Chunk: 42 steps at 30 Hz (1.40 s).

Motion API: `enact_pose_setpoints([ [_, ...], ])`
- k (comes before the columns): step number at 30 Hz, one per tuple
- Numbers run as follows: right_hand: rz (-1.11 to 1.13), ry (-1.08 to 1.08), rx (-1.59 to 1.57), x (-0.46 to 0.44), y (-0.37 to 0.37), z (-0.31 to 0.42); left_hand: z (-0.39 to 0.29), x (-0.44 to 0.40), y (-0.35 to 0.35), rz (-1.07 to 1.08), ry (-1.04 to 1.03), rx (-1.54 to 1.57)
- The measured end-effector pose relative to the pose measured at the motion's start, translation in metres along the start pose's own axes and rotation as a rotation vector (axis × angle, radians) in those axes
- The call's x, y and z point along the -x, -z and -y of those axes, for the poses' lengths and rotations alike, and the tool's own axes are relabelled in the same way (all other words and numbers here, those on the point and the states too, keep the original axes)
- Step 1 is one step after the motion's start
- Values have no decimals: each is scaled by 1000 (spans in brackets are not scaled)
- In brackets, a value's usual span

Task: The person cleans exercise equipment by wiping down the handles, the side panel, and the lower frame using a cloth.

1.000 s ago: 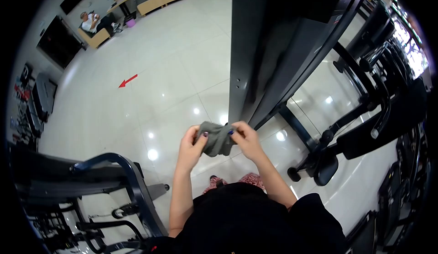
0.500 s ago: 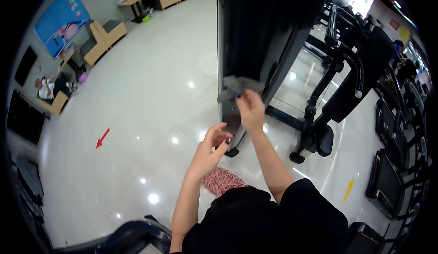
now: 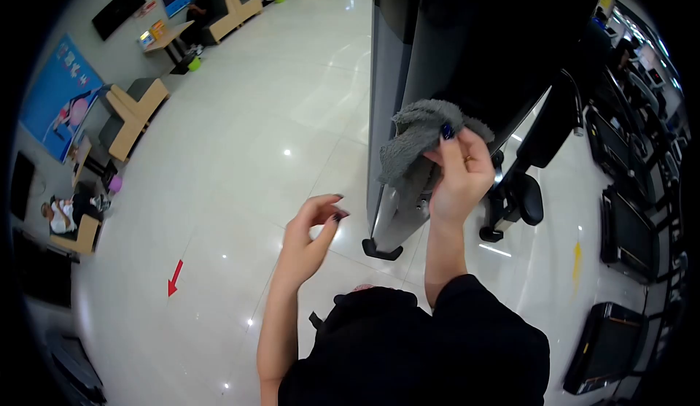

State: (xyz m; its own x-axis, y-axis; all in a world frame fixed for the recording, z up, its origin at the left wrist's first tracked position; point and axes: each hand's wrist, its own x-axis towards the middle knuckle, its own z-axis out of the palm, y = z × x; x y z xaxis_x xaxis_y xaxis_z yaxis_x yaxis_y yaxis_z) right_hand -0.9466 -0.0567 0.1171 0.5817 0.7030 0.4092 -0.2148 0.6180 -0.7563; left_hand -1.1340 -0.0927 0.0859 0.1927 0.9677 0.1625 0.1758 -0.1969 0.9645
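At the lower front of the dark machine housing (image 3: 481, 48) in the head view, a grey cloth (image 3: 419, 140) lies across the near edge. The right hand (image 3: 461, 176) retains the cloth in a pinch, thumb on the outer face and fingers curled behind it; the loose folds spread to both sides of the grip. Whether the cloth presses on the housing or sits just in front of it cannot be determined.

The left hand (image 3: 310, 238) is positioned to the left of the housing, well apart from the cloth. Its fingers are bent and partly spread from the thumb, and no object is visible in its grasp.

Progress, by judgement: the cloth is in hand and located at the housing. The surface shows no boundary between treated and untreated areas, so the portion completed and the portion remaining cannot be established.

Below the cloth, the housing ends at a black foot (image 3: 382, 250) on the tiled floor (image 3: 240, 165). Right of the housing stands a padded seat (image 3: 529, 198), with a treadmill (image 3: 612, 340) farther right. Well left of the housing, a red arrow (image 3: 175, 279) marks the floor.
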Motion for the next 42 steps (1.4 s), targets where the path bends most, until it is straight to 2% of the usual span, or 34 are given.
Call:
enact_pose_setpoints([
  [2,25,34,145,11,5,-18,7,-20,-15,110,-46,56],
  [3,149,-18,288,20,13,-25,12,-30,-22,202,-80,102],
  [5,213,-274,358,36,14,-47,16,-43,-37,274,-85,128],
  [6,228,-401,221,42,17,-65,21,-45,-43,324,-79,148],
  [7,201,-367,218,51,29,-95,37,-48,-46,361,-73,161],
  [9,102,-263,285,64,29,-110,72,-64,-51,395,-90,258],
  [13,-7,-161,295,56,-2,-93,69,-82,-41,450,-116,456],
  [15,-49,38,286,50,-11,-92,69,-94,-23,513,-148,418],
  [20,-275,177,279,25,-49,-61,92,-115,28,690,7,537],
  [21,-304,177,309,22,-55,-59,95,-118,37,709,62,589],
  [25,-375,192,422,19,-64,-74,112,-131,64,693,47,628],
  [27,-386,222,465,19,-64,-91,122,-136,80,736,130,569],
  [33,-404,44,616,15,-52,-132,135,-148,103,735,124,622],
  [42,-437,-43,631,2,-45,-207,171,-174,127,752,244,592],
])
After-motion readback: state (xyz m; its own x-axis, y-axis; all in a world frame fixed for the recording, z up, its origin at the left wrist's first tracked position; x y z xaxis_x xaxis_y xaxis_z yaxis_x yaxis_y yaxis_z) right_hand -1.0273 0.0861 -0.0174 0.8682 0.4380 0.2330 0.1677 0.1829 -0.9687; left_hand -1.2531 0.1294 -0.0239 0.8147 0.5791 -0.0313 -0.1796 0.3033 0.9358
